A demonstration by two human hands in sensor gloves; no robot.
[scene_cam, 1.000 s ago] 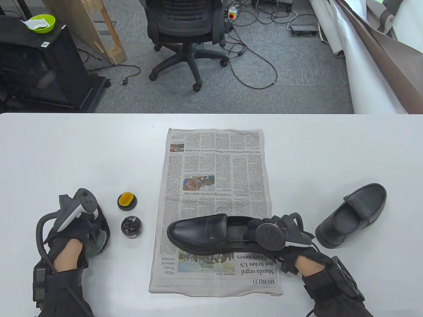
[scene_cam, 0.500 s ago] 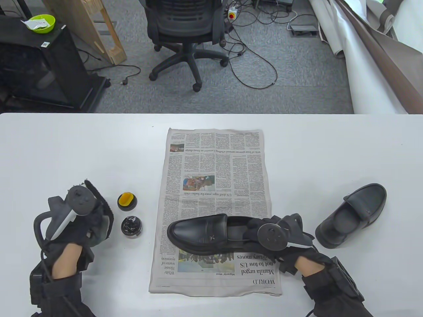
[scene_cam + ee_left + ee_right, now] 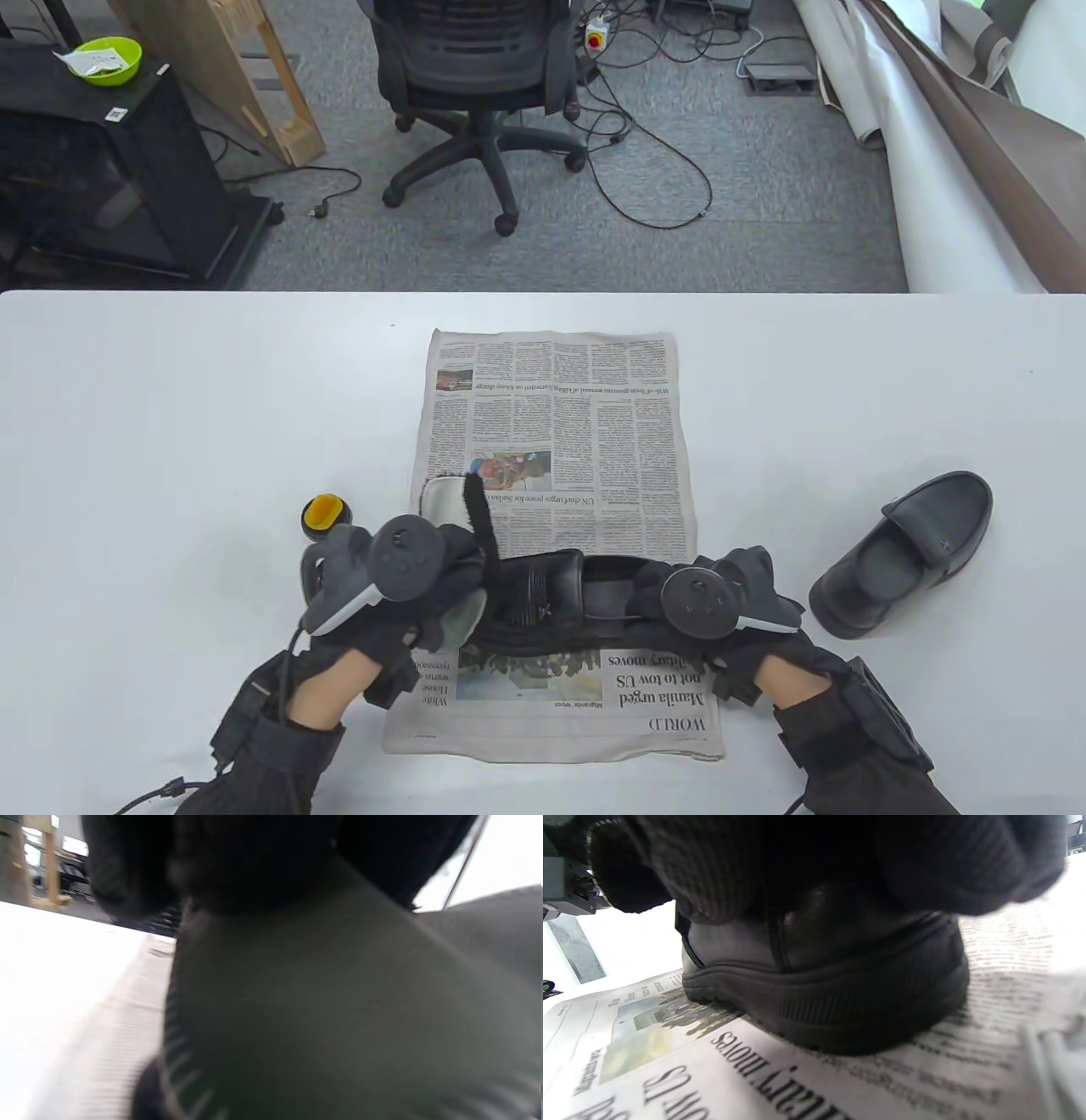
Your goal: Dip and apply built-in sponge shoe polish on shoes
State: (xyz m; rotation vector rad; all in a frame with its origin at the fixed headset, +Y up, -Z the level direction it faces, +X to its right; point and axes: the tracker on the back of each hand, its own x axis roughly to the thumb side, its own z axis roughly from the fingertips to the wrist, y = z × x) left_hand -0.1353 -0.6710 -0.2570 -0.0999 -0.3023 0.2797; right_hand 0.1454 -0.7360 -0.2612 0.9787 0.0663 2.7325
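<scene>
A black loafer [image 3: 551,587] lies on its sole on the newspaper [image 3: 551,399], toe to the left. My right hand [image 3: 670,590] grips its heel; in the right wrist view my gloved fingers [image 3: 712,866] wrap over the heel [image 3: 840,993]. My left hand [image 3: 445,586] holds a grey cloth with black trim [image 3: 458,618] against the toe and covers it. The cloth fills the left wrist view [image 3: 339,1005]. The lid with the yellow sponge [image 3: 325,514] stands on the table left of the paper. The open polish tin is hidden behind my left hand.
A second black loafer [image 3: 908,552] lies on the table at the right, apart from the paper. The white table [image 3: 170,407] ends at a far edge with an office chair [image 3: 475,76] and cables on the floor beyond.
My left hand has moved right with the cloth, from the table left of the tin onto the shoe's toe. It now hides the tin. My right hand has stayed on the heel.
</scene>
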